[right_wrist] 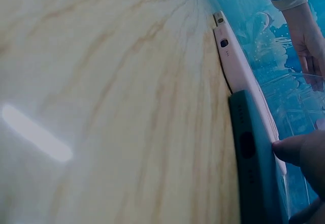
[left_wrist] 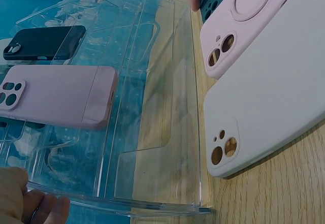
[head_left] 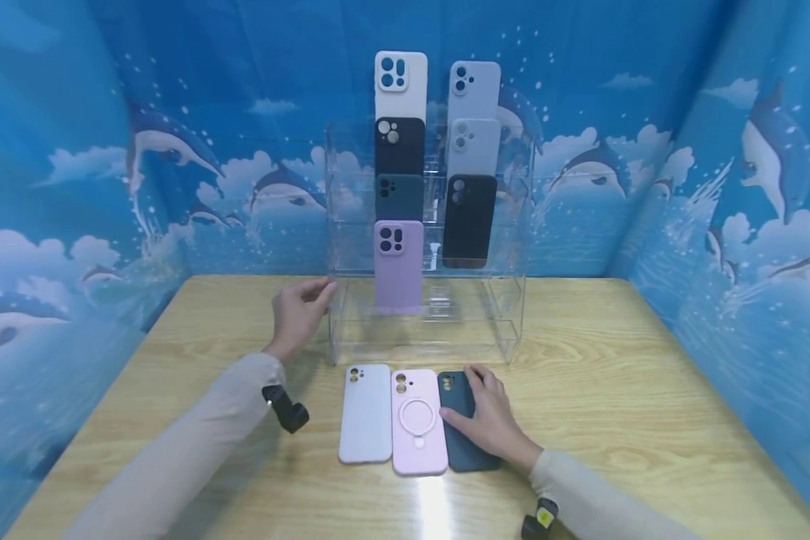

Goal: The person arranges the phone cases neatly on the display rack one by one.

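Observation:
A clear tiered display stand (head_left: 432,349) stands on the table and bears several phone cases. My left hand (head_left: 301,311) pinches its left side edge; in the left wrist view those curled fingers (left_wrist: 48,206) show at the panel. In front of the stand, a white phone case (head_left: 366,416), a pink phone case (head_left: 418,450) with a ring and a dark green phone case (head_left: 469,450) lie side by side. My right hand (head_left: 489,420) spans the dark green case and grips it, thumb at its left edge beside the pink case and fingers near its top.
On the stand, a purple case (head_left: 400,281) sits lowest in the left column, under dark teal, black and white cases. The right column holds a black case (head_left: 469,225) below two pale blue-grey ones. A blue dolphin-print curtain (head_left: 256,112) surrounds the wooden table (head_left: 614,375).

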Tool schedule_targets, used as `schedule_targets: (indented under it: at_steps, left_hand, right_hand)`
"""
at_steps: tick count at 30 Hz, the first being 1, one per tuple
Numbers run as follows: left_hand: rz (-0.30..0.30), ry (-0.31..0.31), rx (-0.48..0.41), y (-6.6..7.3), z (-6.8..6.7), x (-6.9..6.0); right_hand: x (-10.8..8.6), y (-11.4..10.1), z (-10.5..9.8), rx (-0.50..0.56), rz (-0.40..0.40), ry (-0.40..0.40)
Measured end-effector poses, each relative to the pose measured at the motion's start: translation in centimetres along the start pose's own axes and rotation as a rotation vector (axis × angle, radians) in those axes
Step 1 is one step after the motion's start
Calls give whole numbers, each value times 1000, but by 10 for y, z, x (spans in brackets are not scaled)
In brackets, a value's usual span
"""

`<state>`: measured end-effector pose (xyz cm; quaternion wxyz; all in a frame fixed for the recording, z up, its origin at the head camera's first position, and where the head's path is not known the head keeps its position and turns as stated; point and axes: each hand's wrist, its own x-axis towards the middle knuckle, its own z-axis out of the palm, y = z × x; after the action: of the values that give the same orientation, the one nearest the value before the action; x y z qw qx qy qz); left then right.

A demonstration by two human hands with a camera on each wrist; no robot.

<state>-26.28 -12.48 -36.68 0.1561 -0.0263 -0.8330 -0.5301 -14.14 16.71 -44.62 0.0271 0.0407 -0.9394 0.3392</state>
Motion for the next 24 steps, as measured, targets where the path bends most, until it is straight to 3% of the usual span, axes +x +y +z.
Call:
schedule_targets:
  at_steps: [9,16,24]
  left_hand:
    - [-7,-7,5,1,0,-1]
    - [-14,-14,11,1,0,-1]
    - [-5,-13,5,0,0,-1]
  right_hand:
    - [-1,5,-2,31,-23,-19]
    - [2,10,-11,40,3,-98]
    - [7,9,-17,-78,-28,-103]
